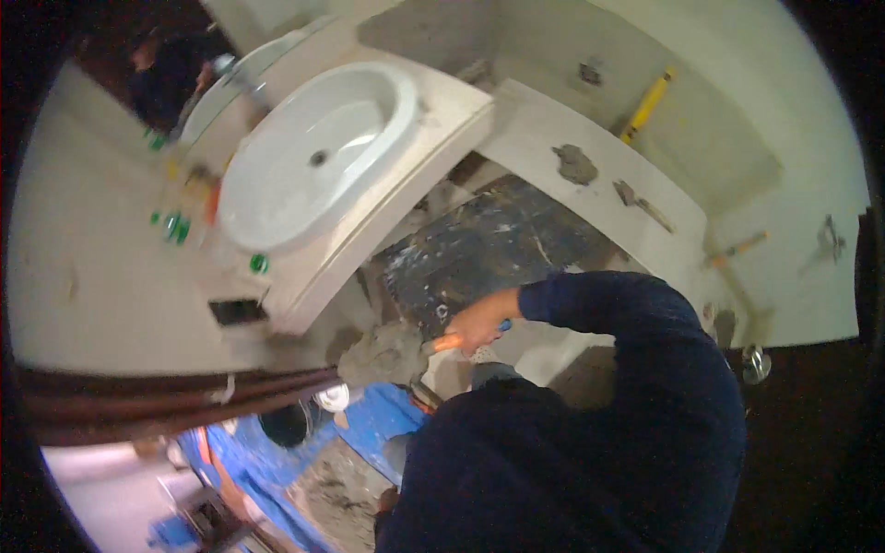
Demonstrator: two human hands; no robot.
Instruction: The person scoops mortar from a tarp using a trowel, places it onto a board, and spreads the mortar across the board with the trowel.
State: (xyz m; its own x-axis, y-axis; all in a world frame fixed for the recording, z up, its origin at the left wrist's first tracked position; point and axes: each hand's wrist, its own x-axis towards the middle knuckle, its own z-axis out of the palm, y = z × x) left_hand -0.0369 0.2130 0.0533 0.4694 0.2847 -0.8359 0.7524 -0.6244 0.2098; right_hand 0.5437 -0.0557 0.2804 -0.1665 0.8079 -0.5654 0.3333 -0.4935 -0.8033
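My right hand (481,323) is closed around the orange handle of a trowel (446,343), whose blue butt end shows past my fist. A thick heap of wet grey mortar (383,355) covers its blade, left of my hand. The trowel is held over the gap between the sink counter and a blue tarp. At my left side, beside the dark sleeve, a small bit of skin seems to be my left hand (387,500); my body hides its fingers.
A white sink (313,166) sits in a pale counter (406,207). A stained dark board (489,244) lies beyond my hand. The ledge (535,120) bears a mortar lump (575,164) and pointing trowel (645,205); a yellow level (648,106) leans there. A bucket (286,424) stands on the blue tarp (373,419).
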